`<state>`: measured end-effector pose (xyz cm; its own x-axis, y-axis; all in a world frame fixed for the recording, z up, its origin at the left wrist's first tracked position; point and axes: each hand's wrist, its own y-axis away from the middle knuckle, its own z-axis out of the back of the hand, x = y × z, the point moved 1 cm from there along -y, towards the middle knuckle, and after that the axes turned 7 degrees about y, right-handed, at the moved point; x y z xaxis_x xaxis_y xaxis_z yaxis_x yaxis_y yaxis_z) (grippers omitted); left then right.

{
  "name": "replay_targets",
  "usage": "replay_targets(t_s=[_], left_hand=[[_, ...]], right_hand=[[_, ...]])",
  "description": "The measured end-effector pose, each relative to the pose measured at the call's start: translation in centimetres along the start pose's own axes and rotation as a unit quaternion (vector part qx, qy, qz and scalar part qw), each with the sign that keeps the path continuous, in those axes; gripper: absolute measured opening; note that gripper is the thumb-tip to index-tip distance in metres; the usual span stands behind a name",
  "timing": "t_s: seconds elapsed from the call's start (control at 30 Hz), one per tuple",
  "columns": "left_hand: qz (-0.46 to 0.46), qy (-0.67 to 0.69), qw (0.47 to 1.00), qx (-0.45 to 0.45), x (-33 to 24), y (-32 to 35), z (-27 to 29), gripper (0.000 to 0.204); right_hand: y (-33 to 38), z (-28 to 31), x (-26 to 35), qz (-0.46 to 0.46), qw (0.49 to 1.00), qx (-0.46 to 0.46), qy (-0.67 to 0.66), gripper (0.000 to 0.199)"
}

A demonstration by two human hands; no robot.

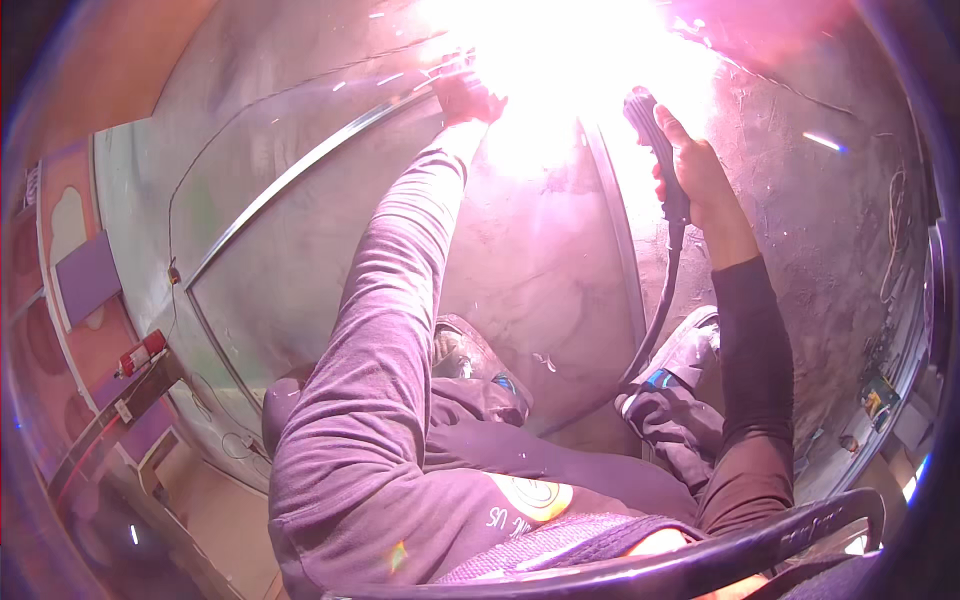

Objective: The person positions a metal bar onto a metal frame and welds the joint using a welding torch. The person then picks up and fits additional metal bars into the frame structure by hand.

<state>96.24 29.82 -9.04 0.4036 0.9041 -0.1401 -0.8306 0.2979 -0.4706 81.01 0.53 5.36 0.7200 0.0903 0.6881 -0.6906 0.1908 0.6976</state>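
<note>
A glaring white-pink welding arc (575, 75) washes out the top middle of the head view and throws sparks. My right hand (700, 180) is wrapped round the black ribbed handle of a welding electrode holder (652, 140), just right of the glare. From the handle's lower end a dark cable (665, 290) hangs toward my feet. My left hand (468, 95) is at the far end of a metal frame bar (310, 165), its fingers curled on it and partly lost in the light. Another frame bar (612, 200) runs between my arms. The weld spot is hidden by brightness.
The frame lies on a grey floor (540, 260), with my shoes (690, 345) close to its bars. Thin wires (180, 190) trail at left. A red cylinder (142, 353) sits by a ledge at far left. Small items (878, 400) lie near the right edge. A dark curved strip (640, 575) crosses the bottom.
</note>
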Motion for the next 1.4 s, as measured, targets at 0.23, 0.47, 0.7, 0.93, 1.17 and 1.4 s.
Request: replay_targets(t_s=[0.23,0.47,0.7,0.93,1.17,1.4], left_hand=[[0.046,0.099,0.994,0.000,-2.5,-1.7,0.9,0.035],[0.055,0.109,0.993,0.004,-2.3,-1.6,1.4,0.036],[0.052,0.112,0.992,0.010,-2.6,-1.9,1.8,0.035],[0.050,0.111,0.993,0.014,-2.5,-2.0,1.8,0.034],[0.060,0.112,0.992,0.023,-2.5,-1.9,2.1,0.035],[0.063,0.104,0.992,0.032,-2.9,-1.2,0.9,0.037]], right_hand=[[0.8,0.1,1.0,0.016,0.994,0.058,-0.088,0.051],[2.0,-0.1,2.0,0.000,0.998,0.058,-0.039,0.053],[2.0,-0.1,2.3,0.000,0.998,0.048,-0.036,0.052],[1.9,-0.2,2.2,0.012,0.998,0.057,-0.040,0.049],[2.0,-0.4,2.1,0.008,0.998,0.056,-0.035,0.049],[1.6,0.1,1.6,-0.024,0.998,0.044,-0.023,0.046]])
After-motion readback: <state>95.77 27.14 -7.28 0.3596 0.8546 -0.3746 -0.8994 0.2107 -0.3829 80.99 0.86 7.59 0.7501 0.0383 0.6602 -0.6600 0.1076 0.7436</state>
